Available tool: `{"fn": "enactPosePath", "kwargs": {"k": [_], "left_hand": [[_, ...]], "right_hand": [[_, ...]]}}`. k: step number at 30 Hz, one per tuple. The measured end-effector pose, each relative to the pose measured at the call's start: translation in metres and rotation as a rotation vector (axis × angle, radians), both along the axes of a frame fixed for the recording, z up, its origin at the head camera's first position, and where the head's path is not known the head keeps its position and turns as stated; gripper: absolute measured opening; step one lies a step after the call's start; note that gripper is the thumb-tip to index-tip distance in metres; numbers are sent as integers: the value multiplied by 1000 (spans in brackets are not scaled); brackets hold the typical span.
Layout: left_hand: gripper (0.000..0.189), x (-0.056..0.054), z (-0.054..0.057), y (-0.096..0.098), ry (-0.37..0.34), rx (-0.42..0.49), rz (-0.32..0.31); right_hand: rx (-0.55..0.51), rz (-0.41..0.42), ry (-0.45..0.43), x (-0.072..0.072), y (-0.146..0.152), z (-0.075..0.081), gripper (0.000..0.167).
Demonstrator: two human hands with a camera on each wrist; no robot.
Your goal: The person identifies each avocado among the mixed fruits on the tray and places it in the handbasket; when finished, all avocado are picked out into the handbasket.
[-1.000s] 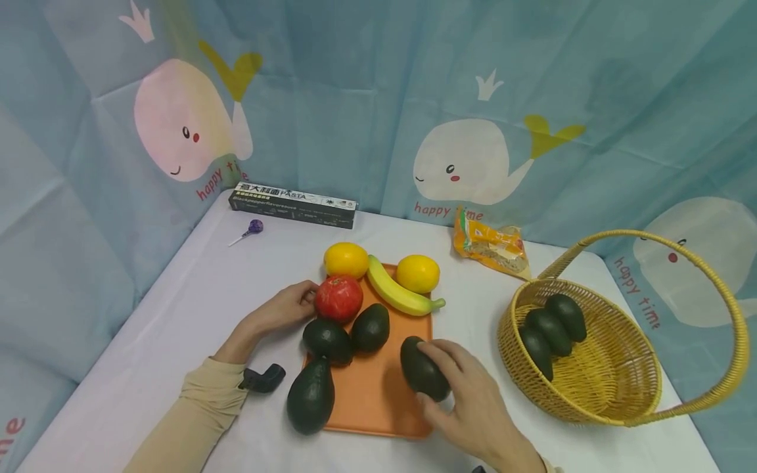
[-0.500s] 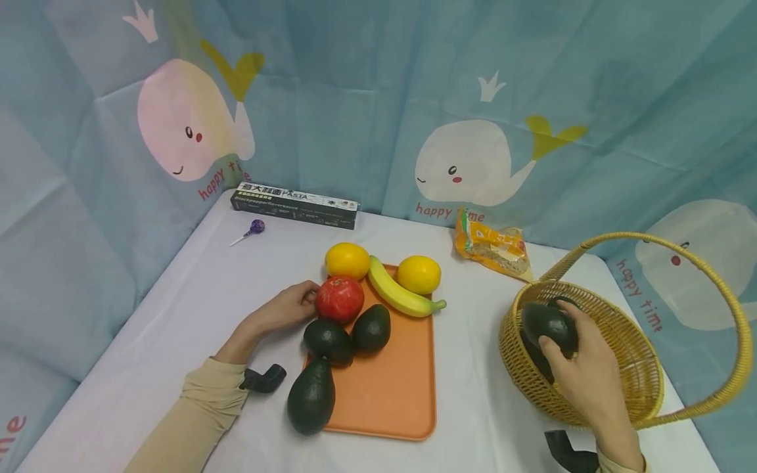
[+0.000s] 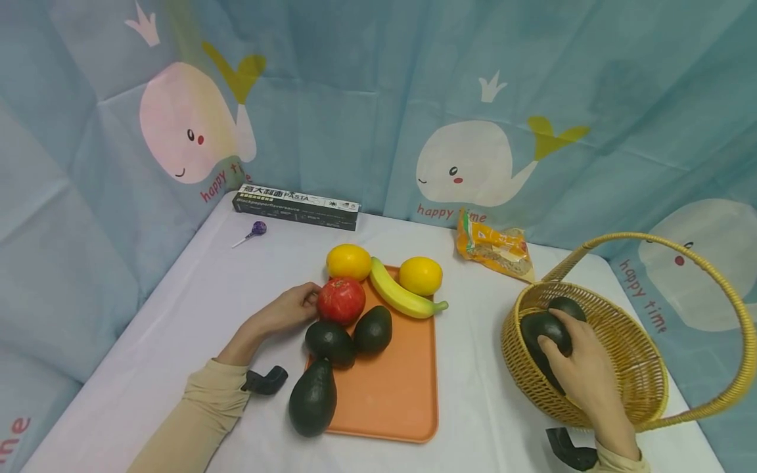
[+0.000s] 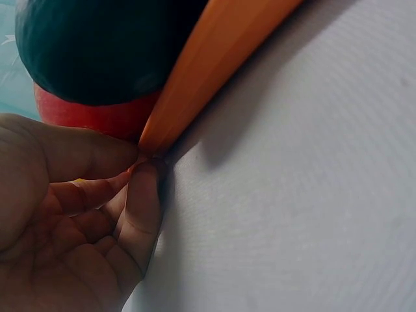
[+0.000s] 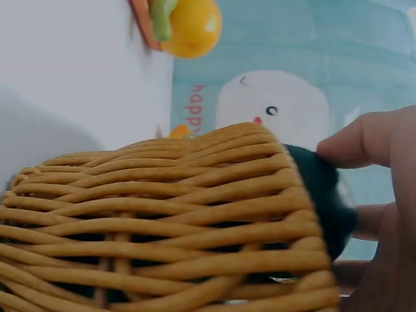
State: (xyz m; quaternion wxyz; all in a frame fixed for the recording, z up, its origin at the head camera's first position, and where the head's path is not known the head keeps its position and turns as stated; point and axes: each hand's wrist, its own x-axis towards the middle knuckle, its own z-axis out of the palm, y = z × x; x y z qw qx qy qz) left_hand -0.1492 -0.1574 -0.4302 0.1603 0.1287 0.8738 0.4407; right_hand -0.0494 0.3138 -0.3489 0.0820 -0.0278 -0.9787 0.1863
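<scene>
My left hand pinches the left rim of the orange tray between thumb and fingers; the left wrist view shows the tray edge meeting the fingertips. Right beside it sits a red pomegranate. Three dark green avocados lie at the tray's left side, one of them a pear-shaped avocado overhanging the edge. Inside the wicker basket, my right hand grips an avocado from above, over other avocados partly hidden beneath. In the right wrist view the basket wall covers most of them.
On the tray's far end are a banana and two lemons, one a left lemon. Behind stand a pasta box, a lollipop and an orange snack bag. The basket's tall handle arches over its right side.
My right hand has carried the avocado from the tray rightward into the basket and lowered it onto the others. My left hand has stayed at the tray's rim.
</scene>
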Motion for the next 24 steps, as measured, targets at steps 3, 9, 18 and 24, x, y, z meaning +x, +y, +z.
{"fn": "enactPosePath", "kwargs": {"k": [3,9,18,24], "left_hand": [[35,0,0,-1,3,-2,1],[35,1,1,0,10,-8,0],[34,0,0,0,19,-4,0],[34,0,0,0,11,1,3]], "right_hand": [[16,19,12,-2,1,-5,56],[36,40,25,-4,0,-15,58],[56,73,-55,-3,7,-20,46],[72,98,-21,-3,7,-20,41]]}}
